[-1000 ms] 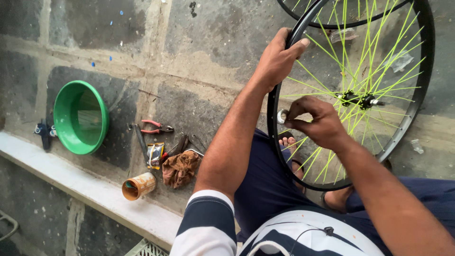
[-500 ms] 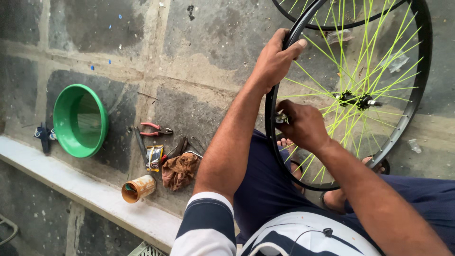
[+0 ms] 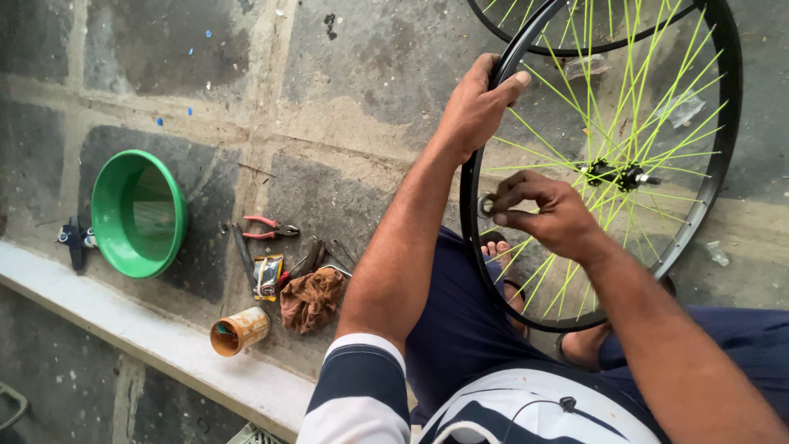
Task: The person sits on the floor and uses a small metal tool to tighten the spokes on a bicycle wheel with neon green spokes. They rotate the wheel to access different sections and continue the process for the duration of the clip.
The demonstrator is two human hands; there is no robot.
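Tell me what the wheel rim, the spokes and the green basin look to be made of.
Wheel rim: likely metal with a black painted or anodised finish; thin, rigid hoop with a dull sheen.
Spokes: thin straight wires, probably metal, coated bright yellow-green.
Green basin: probably plastic; uniform colour, smooth and slightly glossy.

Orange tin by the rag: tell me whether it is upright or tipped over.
Tipped over: the tin lies on its side, its open mouth facing sideways.
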